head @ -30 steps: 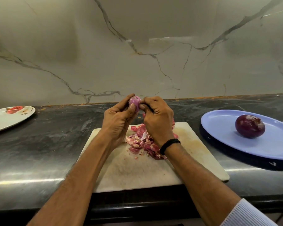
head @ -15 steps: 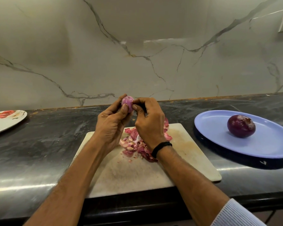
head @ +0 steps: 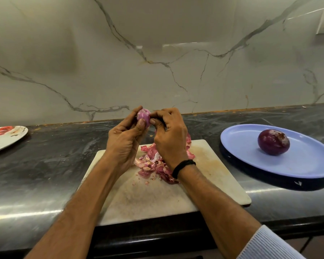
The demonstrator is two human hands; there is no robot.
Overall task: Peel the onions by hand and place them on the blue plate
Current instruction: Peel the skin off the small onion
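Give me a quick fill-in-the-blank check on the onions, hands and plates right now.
The blue plate holds ____ dark onion.
____ hands touch the small onion: left hand and right hand.
The white plate sits at the far ____ end of the counter.
Missing words: one; both; left.

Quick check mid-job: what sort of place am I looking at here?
Probably a home kitchen: a dark stone counter against a marble wall, a cutting board heaped with onion peels, and a purple onion on a blue plate.
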